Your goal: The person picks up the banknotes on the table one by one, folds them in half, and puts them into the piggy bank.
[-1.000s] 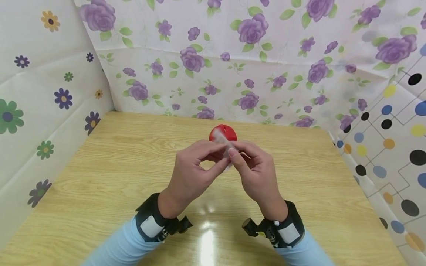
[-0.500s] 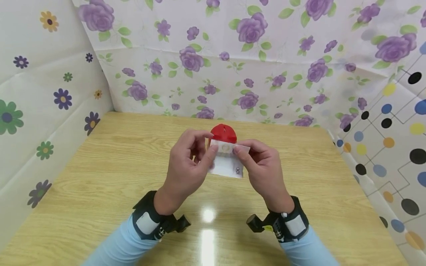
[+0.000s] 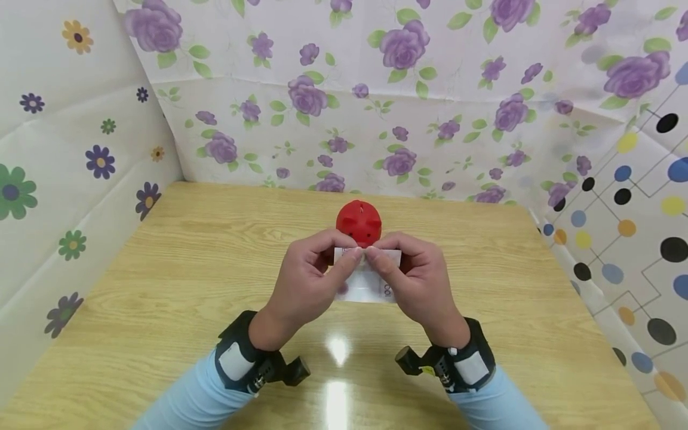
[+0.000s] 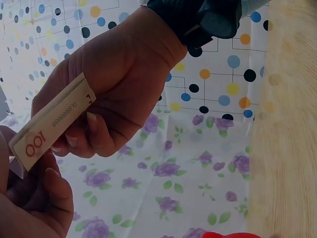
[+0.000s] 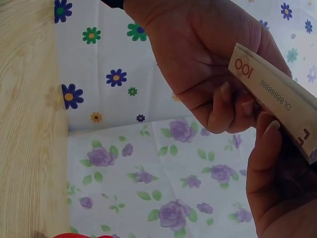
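A folded paper banknote [image 3: 366, 288] marked 100 is held between my two hands, above the table and in front of a red piggy bank [image 3: 359, 216]. My left hand [image 3: 307, 276] pinches the banknote's upper edge between thumb and curled index finger. From the other side, my right hand [image 3: 421, 278] pinches the same edge, the two thumb tips nearly meeting at its middle. The wrist views show the folded strip of the banknote [image 4: 54, 121] edge-on from below, its layers lying close together. Fingers hide part of the note's upper strip.
The piggy bank stands on the wood-grain table [image 3: 226, 239], a slot on its top. Flower-patterned cloth [image 3: 344, 119] hangs behind the table, with a dotted cloth [image 3: 634, 251] on the right. Each wrist wears a black strap with a small camera [image 3: 295, 371].
The banknote has turned from edge-on to flat toward the head camera, then come slightly lower. Both thumbs have slid inward along its upper edge, and more of the piggy bank shows.
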Demonstrator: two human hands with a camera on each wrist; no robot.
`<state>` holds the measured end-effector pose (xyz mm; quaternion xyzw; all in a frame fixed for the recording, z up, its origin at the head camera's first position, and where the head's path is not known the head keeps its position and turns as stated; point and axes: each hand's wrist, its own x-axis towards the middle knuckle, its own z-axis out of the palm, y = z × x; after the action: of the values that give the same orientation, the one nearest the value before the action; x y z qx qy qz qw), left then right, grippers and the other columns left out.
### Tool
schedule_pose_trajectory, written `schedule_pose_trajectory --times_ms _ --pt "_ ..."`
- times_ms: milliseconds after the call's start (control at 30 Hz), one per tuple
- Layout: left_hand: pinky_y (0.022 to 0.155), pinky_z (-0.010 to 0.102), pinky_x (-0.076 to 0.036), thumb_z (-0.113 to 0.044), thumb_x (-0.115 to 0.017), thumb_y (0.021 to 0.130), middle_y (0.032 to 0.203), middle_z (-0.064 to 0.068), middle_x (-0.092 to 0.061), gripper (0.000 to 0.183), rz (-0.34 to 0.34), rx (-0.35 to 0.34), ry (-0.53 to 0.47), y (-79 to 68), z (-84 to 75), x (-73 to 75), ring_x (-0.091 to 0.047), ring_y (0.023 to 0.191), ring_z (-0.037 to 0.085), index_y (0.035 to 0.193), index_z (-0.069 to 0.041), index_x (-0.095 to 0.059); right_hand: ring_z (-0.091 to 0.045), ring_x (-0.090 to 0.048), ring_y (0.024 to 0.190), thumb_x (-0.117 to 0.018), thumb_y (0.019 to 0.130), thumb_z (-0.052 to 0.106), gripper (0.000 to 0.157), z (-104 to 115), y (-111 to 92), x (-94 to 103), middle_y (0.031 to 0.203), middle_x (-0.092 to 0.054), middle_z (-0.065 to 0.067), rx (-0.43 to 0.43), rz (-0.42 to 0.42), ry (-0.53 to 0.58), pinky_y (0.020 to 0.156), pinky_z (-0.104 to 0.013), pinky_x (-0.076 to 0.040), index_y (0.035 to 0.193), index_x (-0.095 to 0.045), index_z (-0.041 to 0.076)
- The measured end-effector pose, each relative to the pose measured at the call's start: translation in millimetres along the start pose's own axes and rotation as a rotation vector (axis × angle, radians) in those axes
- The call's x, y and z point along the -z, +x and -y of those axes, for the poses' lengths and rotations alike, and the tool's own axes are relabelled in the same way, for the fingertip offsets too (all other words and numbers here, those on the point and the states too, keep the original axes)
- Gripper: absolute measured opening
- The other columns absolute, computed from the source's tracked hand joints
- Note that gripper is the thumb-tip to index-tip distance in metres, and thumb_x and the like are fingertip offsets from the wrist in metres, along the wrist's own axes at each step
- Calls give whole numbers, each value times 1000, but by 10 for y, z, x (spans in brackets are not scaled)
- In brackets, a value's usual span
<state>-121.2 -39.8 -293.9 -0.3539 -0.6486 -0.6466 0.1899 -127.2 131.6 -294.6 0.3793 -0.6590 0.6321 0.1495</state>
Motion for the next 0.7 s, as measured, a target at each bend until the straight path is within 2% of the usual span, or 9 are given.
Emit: schedule_pose_trajectory --times_ms 167,300,533,700 --pt "41 27 -39 14 -59 82 71 10 -57 13 0 -51 -23 4 13 -1 -47 51 13 87 3 -64 -22 -52 52 -61 94 14 22 0 13 -6 75 -57 -15 50 10 -3 40 -25 -44 87 -63 -6" --pt "42 28 -42 15 -59 82 73 11 -59 14 -7 -58 -36 6 26 1 -48 51 16 88 4 -65 -22 -52 54 -62 93 13 20 4 15 -7 75 -58 -15 68 -3 -12 41 -24 -43 88 -63 -6" --pt "39 25 -41 9 -60 86 70 12 -57 4 -42 -36 -48 -1 43 10 -46 48 16 88 7 -62 -22 -51 56 -63 93 24 32 -4 0 2 78 -59 -14 24 -57 -28 44 -23 -43 87 -63 -7" --pt "39 24 -41 17 -57 82 70 12 -57 12 -62 -35 -40 -2 46 15 -46 47 16 85 6 -62 -21 -49 54 -63 93 19 28 -11 -4 14 77 -60 -15 17 -70 -36 44 -22 -41 88 -63 -8"
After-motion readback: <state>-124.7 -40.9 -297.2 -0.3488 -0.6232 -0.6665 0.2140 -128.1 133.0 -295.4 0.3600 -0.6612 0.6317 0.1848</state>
